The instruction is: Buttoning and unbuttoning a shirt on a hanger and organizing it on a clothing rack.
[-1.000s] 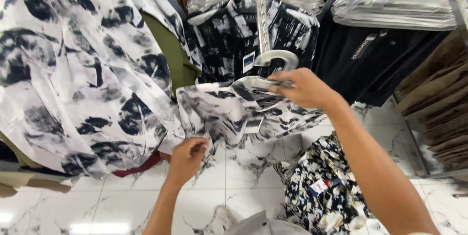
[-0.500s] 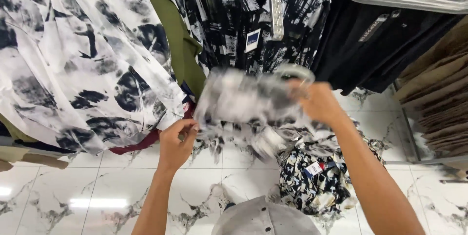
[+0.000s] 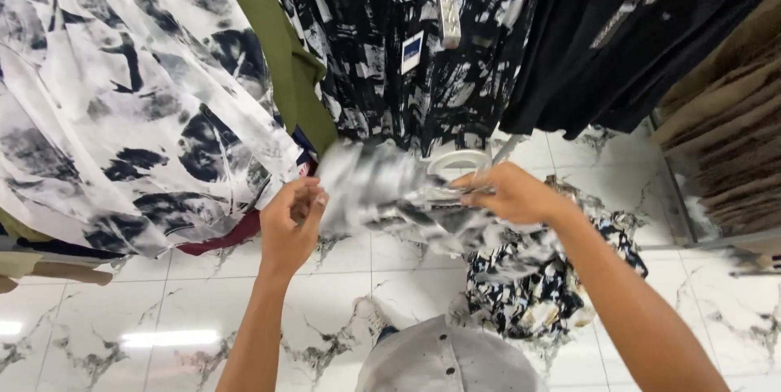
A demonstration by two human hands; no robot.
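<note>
A black-and-white patterned shirt (image 3: 390, 197) on a white plastic hanger (image 3: 457, 161) hangs between my hands, blurred by motion. My right hand (image 3: 512, 193) grips the hanger's neck and the shirt's collar. My left hand (image 3: 290, 225) pinches the shirt's left edge. Both are held in front of a rail of hanging clothes.
A large white shirt with black blotches (image 3: 122, 99) hangs at left, beside an olive garment (image 3: 281, 50). A dark patterned shirt with a tag (image 3: 407, 42) and black garments (image 3: 618, 42) hang behind. A pile of patterned clothes (image 3: 537, 286) lies on the marble floor (image 3: 98, 319). Brown folded stock (image 3: 724, 156) is at right.
Both hands have lowered the shirt and hanger, drawing it away from the rail; the view has tilted downward and the left hand has come up to the shirt's edge.
</note>
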